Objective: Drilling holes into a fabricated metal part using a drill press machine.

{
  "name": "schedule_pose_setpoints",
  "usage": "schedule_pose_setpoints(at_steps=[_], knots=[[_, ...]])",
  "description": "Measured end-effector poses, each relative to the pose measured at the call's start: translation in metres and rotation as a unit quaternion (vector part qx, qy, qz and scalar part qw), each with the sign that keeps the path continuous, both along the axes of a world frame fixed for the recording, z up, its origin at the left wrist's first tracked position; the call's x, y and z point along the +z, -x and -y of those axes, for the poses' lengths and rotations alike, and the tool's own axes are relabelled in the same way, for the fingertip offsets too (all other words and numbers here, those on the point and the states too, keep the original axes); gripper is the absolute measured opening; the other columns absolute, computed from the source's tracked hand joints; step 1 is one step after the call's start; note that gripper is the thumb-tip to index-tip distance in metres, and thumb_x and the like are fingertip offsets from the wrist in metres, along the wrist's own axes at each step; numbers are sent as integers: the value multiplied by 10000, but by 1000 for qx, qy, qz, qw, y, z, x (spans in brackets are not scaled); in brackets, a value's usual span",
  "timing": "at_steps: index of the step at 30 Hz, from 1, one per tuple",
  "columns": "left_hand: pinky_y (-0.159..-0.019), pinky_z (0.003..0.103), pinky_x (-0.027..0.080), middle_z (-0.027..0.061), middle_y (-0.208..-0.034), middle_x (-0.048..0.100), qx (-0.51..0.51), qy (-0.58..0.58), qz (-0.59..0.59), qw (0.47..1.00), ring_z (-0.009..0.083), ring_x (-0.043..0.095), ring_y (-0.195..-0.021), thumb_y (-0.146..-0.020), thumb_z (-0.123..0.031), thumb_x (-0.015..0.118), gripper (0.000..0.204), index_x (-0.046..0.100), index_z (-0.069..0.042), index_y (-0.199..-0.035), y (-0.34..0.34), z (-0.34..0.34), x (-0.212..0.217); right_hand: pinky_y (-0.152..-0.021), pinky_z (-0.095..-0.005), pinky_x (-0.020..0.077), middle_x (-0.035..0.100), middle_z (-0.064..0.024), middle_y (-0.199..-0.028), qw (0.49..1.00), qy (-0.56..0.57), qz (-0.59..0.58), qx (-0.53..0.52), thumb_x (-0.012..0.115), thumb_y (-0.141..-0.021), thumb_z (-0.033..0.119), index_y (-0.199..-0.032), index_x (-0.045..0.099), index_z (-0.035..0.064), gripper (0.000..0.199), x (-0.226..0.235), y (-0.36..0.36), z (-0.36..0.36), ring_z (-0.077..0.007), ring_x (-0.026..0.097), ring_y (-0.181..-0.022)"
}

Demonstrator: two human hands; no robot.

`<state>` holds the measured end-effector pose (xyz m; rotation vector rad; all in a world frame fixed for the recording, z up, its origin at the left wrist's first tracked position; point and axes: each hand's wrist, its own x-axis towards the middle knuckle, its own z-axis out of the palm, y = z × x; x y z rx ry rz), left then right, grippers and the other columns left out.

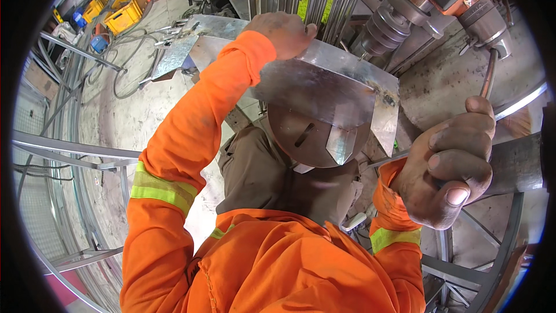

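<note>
Concrete floor [145, 104], metal beam [347, 65] slanting down rightward, left hand [282, 33] curled over it, right hand [454, 159] clenching lever [489, 78]

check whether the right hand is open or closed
Closed: the right hand is curled around the lever, whose metal rod emerges above the fist.

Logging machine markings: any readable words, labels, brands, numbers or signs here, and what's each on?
Nothing I can quote reliably.
Grey collar above the lever in the right hand: what look like fine scale marks, too small to read.
Yellow crate at upper left: any lettering is too small to read.
</note>
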<state>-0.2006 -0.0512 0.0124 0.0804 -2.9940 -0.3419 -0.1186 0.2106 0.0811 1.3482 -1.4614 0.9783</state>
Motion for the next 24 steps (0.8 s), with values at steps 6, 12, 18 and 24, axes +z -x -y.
schedule_pose_setpoints(at_steps=[6,12,18,24], knots=[[-846,526,518,192,-846,699,-25,28,22,999,431,680,-890,-1036,-392,368,447,676,-72,-990,9,6,-6,-987,-485,355,452,-17,-681,1000,1,-5,13,409,-1014,363,-773,494,138,340,-1,1,1,-155,398,-667],[-832,528,522,185,-832,699,2,21,17,1000,424,685,-866,-1040,-372,379,431,675,-65,-975,-1,0,3,-990,-487,355,444,-17,-685,1000,-13,-5,2,400,-1025,372,-771,497,134,361,-4,2,-1,-159,400,-673],[-848,525,516,201,-794,695,-43,17,-19,999,441,677,-852,-1030,-396,385,504,683,-34,-845,9,9,-12,-983,-489,355,449,-13,-693,1000,-23,-3,-5,398,-1033,396,-772,507,139,382,-3,0,-6,-163,414,-682],[-830,538,514,188,-761,689,-25,-2,17,1000,435,677,-846,-1026,-400,370,524,674,-26,-821,0,4,0,-977,-487,357,452,-3,-702,999,-31,3,-15,413,-1031,418,-766,502,148,389,-6,0,-6,-169,427,-698]])
